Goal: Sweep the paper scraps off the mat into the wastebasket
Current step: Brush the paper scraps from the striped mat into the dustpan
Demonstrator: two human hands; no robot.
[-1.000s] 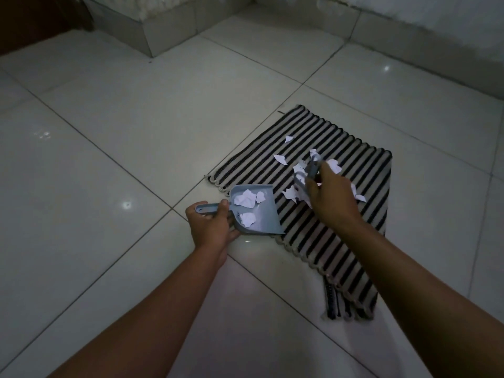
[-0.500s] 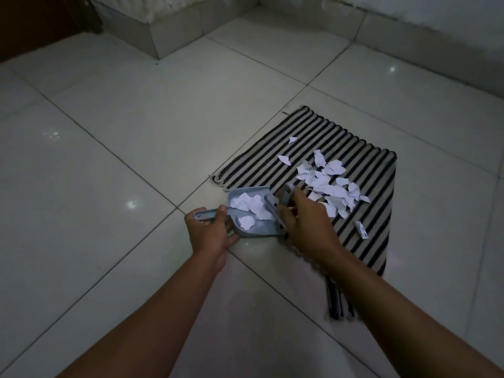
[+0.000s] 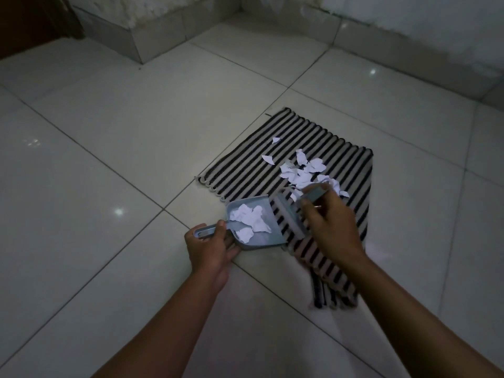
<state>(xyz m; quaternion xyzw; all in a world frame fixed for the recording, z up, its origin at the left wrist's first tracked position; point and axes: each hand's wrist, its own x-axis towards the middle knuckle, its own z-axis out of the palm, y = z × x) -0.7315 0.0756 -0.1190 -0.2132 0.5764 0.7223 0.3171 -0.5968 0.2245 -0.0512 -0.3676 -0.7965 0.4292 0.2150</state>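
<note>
A black-and-white striped mat (image 3: 297,148) lies on the tiled floor. White paper scraps (image 3: 305,170) are heaped near its middle, with two loose ones farther back. My left hand (image 3: 211,248) grips the handle of a small grey-blue dustpan (image 3: 268,236) at the mat's left edge; several scraps (image 3: 249,221) lie inside it. My right hand (image 3: 331,222) holds a small grey brush (image 3: 289,216), blurred with motion, just right of the pan's mouth. No wastebasket is in view.
Glossy white floor tiles (image 3: 122,148) surround the mat. A low tiled ledge (image 3: 152,36) and a wall base (image 3: 409,47) run along the far side. The mat's near corner (image 3: 332,296) is rucked up.
The right hand swept the brush from the pile to the pan, pushing scraps in, then drew back slightly to the right. The left hand kept the dustpan in place.
</note>
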